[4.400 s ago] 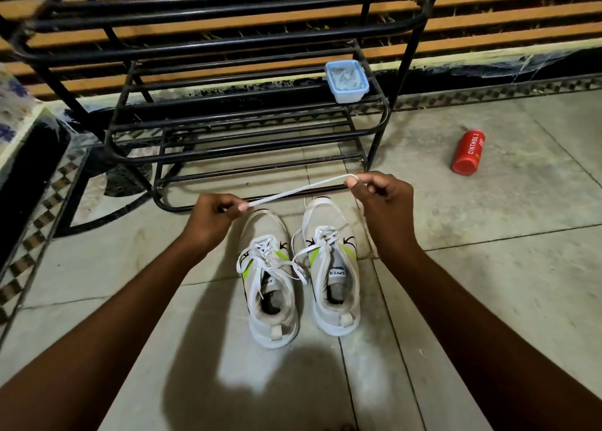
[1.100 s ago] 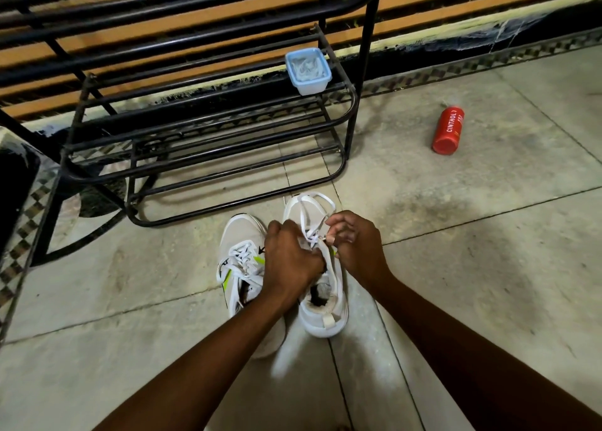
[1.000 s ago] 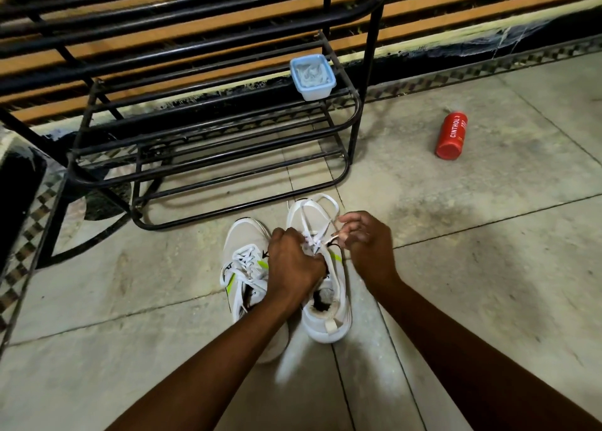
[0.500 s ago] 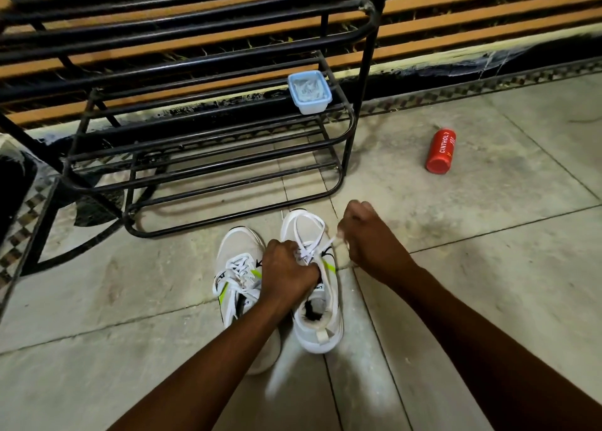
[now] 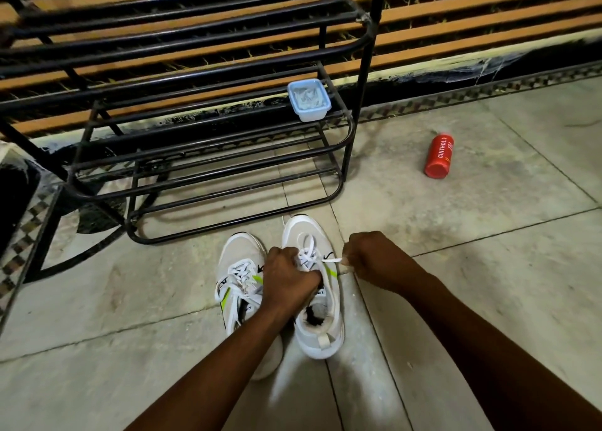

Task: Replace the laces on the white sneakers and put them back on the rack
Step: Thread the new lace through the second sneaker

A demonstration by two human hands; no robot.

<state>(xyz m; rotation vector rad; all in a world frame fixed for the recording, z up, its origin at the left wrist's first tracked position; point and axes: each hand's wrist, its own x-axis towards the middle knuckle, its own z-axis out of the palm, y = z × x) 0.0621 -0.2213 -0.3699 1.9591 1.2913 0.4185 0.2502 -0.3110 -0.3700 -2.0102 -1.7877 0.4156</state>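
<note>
The white sneakers [image 5: 280, 293] stood side by side on the tiled floor [image 5: 456, 267], toes pointing away from the person toward the black metal rack [image 5: 202, 156], just short of its lowest bar. The right sneaker [image 5: 321, 319] sat slightly further forward than the left sneaker [image 5: 241, 287], whose heel was hidden under the left forearm.

The left hand [image 5: 288, 279] was curled over the throat of the right sneaker, fingers bent down onto the crossed lace [image 5: 308, 251]; it appeared to grip the tongue or the lace there, though exactly which was hidden by the knuckles. The right hand [image 5: 374, 259] was closed in a fist just beside the sneaker's outer edge, pinching the free lace end [image 5: 332, 260] between thumb and fingers. That end ran nearly level from an eyelet out to the right, across the shoe's long axis, which ran from the person toward the rack.

Judging from this, the lace was being drawn sideways through an upper eyelet, with the left hand steadying the shoe against the pull. The right hand was the working one and lay to the shoe's right; any further pull would go outward, away from the left hand. The left sneaker looked laced already. Both sneakers were off the rack, so the return step was not yet done.

A small blue-rimmed container [image 5: 308, 99] sat on a rack shelf, and a red bottle [image 5: 439, 156] lay on the floor well apart to the right.
</note>
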